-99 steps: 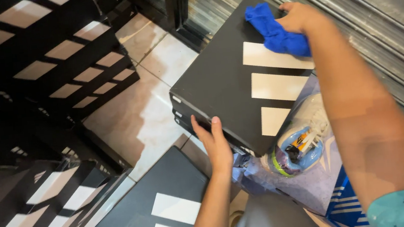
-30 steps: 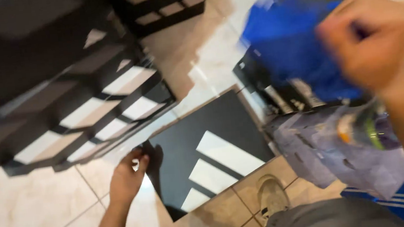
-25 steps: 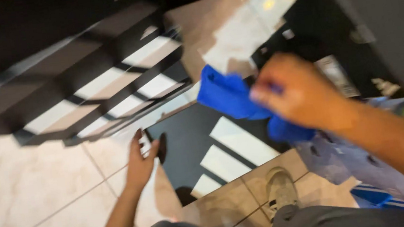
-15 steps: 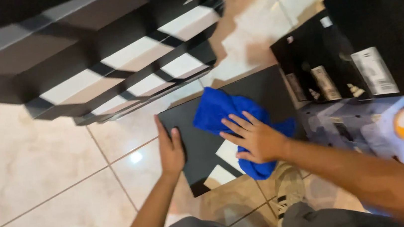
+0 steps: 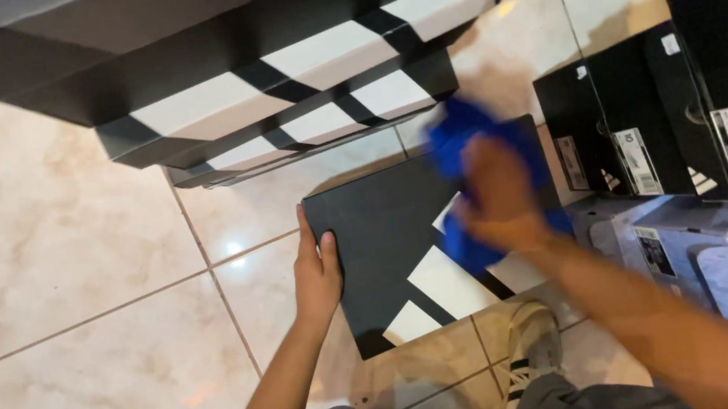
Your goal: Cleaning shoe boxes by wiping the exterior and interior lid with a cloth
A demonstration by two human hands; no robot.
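A black shoe box with white stripes lies flat on the tiled floor in front of me. My left hand rests flat against its left edge, fingers pointing away from me. Over the box's far right part, my right hand presses a crumpled blue cloth onto the lid; the hand is blurred by motion. The cloth sticks out past the fingers above and below the hand.
A stack of black striped boxes stands just beyond the floor box. More black boxes with white labels stand on end at the right, above pale blue-grey boxes. My shoe is below the box. Beige tiles lie at left.
The view swung down from the high stack to the floor box. My right hand brought the blue cloth down onto its lid and slid it toward the far right; my left hand settled on the left edge.
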